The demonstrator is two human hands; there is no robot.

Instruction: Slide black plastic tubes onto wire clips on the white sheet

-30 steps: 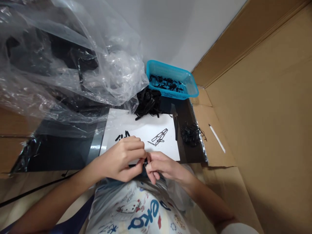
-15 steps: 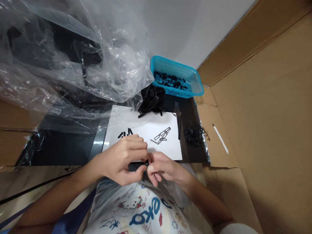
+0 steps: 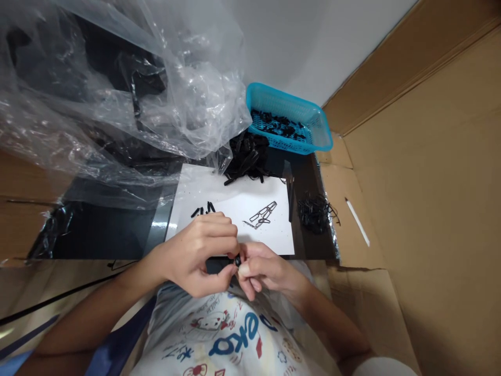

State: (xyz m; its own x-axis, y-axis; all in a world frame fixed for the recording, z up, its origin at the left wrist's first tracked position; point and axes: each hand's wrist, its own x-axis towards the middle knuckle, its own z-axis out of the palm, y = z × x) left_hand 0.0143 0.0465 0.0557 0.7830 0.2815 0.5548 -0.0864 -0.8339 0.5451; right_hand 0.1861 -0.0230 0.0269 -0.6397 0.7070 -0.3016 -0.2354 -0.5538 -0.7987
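Observation:
A small black piece (image 3: 237,260) is pinched between my two hands, close to my body at the table's near edge. My left hand (image 3: 207,253) curls over it from the left, thumb and fingertips closed on it. From the right, my right hand (image 3: 262,269) grips the same piece between thumb and fingers. Fingers cover most of it, so its exact kind is hidden. Beyond my left hand, several short black strips (image 3: 203,210) lie on a white sheet (image 3: 230,201). Thin black-edged frames (image 3: 263,214) rest on the sheet's right part.
A heap of black pieces (image 3: 248,156) sits behind the sheet, beneath clear plastic (image 3: 188,104). A blue basket (image 3: 289,143) holds more black bits. Tangled black scraps (image 3: 315,213) lie at right, near a white pen-like stick (image 3: 357,222) on cardboard. Cardboard walls (image 3: 438,130) stand at right.
The view has shifted slightly, so the table and basket appear a little higher and farther right. Both hands keep nearly the same hold on the small black piece.

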